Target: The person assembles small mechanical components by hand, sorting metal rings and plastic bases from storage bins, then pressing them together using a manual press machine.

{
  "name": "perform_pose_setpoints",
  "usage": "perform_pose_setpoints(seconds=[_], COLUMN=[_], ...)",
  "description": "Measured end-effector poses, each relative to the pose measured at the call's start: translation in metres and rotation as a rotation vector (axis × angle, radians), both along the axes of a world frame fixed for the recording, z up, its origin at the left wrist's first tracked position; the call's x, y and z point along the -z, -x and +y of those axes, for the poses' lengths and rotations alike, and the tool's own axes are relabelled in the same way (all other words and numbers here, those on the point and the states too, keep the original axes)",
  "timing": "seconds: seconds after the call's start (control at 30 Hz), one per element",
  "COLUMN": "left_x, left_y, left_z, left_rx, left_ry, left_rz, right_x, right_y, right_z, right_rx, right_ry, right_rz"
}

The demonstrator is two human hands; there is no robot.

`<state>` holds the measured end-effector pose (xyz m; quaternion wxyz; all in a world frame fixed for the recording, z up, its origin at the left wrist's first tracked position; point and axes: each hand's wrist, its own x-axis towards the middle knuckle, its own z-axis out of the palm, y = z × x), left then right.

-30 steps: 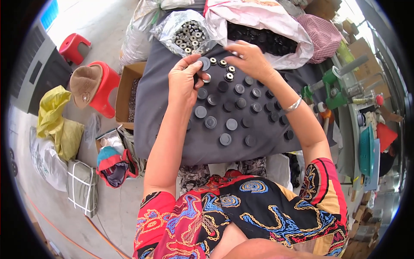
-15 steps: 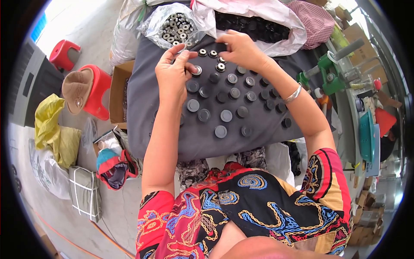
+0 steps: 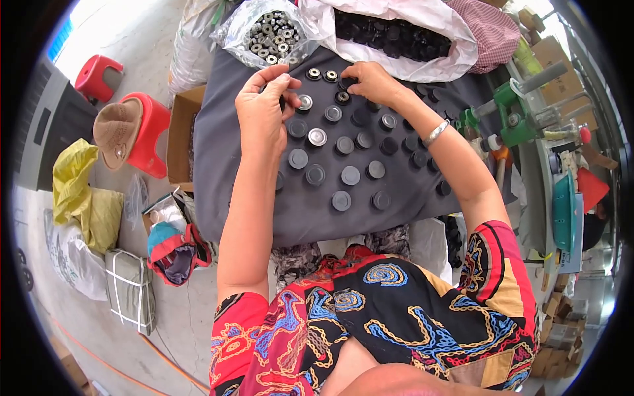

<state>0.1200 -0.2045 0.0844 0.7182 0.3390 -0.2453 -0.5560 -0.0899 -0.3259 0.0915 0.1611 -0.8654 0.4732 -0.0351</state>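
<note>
Several round black caps (image 3: 350,175) lie spread over a dark grey cloth (image 3: 264,221), some with a pale metal ring on top. My right hand (image 3: 373,84) pinches a black cap (image 3: 347,83) at the far side of the group, just above a cap with a ring (image 3: 342,98). To its left is my left hand (image 3: 263,109), raised over the cloth with curled fingers; what they hold, if anything, is hidden. Beside its fingertips lies a silver-topped cap (image 3: 304,103).
Beyond the hands stand a clear plastic bag (image 3: 231,39) of metal rings and a white sack (image 3: 409,69) full of black caps. A green hand press (image 3: 515,119) is on the right. Left of the cloth are a cardboard box (image 3: 178,132) and red stools (image 3: 148,145).
My right hand has come slightly nearer to me, bringing its fingertips down among the far caps. My left hand has stayed almost in place. The view has shifted a little.
</note>
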Motion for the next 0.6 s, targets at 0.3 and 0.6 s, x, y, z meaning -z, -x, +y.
perform_pose_setpoints(seconds=[0.3,0.6], left_x=[0.008,0.001], left_y=[-0.002,0.003], left_z=[-0.006,-0.004], left_rx=[0.042,0.25], left_ry=[0.014,-0.042], left_rz=[0.087,0.215], right_x=[0.011,-0.024], right_y=[0.006,-0.002], right_z=[-0.012,0.03], right_rx=[-0.103,-0.19], right_ry=[0.145,0.4], right_rz=[0.089,-0.128])
